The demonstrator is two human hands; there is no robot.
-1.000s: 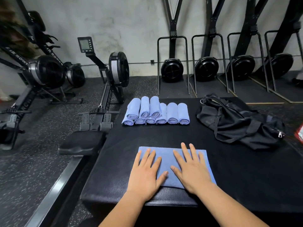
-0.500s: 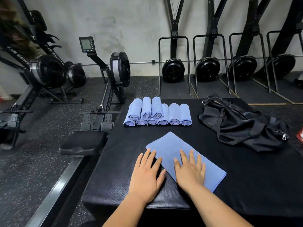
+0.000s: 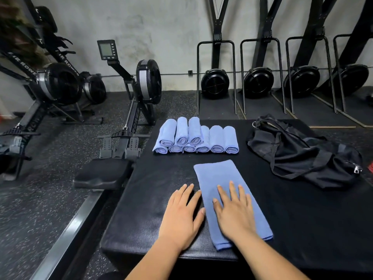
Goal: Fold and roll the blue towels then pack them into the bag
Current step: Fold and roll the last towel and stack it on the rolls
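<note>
I have swung the folded towel (image 3: 224, 184) round. A second ago it lay crosswise under both my palms; now its long side runs from near to far, tilted a little, with one short end at the near edge of the black padded platform (image 3: 153, 203). My right hand (image 3: 235, 211) lies flat on the towel's near half, fingers straight and spread, pressing and gripping nothing. My left hand (image 3: 181, 215) has come off the cloth and rests flat on the pad just beside the towel's left edge, fingertips touching it.

I judge the folding done on this one. The short end faces me, so rolling it away comes next. The rolled towels (image 3: 195, 138) sit stacked at the far side, and the black bag (image 3: 302, 156) lies slumped at the far right, with nothing packed that I can see.
</note>
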